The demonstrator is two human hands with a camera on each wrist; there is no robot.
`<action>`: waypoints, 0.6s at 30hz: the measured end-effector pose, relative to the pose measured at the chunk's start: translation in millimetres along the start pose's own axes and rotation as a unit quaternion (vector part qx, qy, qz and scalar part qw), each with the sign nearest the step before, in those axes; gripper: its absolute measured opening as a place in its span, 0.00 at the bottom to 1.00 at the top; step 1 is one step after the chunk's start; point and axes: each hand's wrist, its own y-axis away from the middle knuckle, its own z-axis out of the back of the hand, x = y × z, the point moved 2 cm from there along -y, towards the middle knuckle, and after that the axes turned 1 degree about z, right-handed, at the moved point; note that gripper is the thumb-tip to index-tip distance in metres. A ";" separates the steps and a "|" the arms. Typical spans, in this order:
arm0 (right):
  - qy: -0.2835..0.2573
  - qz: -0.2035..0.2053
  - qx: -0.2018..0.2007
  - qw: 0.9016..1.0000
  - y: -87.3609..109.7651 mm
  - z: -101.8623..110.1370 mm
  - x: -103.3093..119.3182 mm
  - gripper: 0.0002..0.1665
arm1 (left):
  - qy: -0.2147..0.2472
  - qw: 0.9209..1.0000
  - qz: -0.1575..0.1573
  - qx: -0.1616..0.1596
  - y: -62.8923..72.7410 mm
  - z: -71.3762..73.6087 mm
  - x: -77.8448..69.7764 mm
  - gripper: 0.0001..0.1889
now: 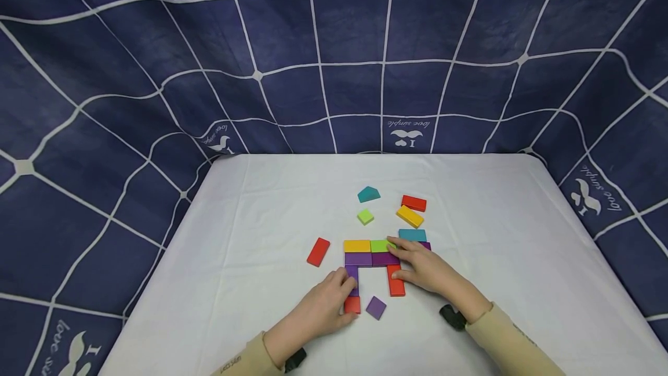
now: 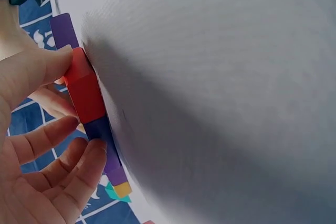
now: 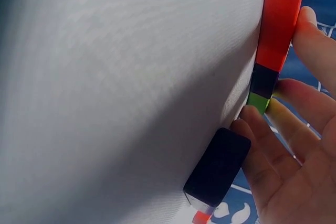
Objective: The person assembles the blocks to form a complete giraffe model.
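Observation:
Flat coloured blocks form an arch shape on the table. My left hand is at its left leg, thumb against the near corner of a red square block and fingers bent along a purple block. At the right leg, my right hand has its thumb by a red block and its fingers reaching toward a lime-green block. Two purple blocks span the top, with a yellow block behind. Right fingers partly hide another purple block.
A purple square block lies loose between the legs. Left of the arch is a red block. Behind are a teal block, lime cube, red block and yellow block. A blue block sits near the right hand.

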 end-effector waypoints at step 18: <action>-0.003 0.002 0.003 1.000 1.8 -1.6 0.9 0.37 | 0.117 0.990 0.070 0.020 -34.4 14.5 43.9 0.34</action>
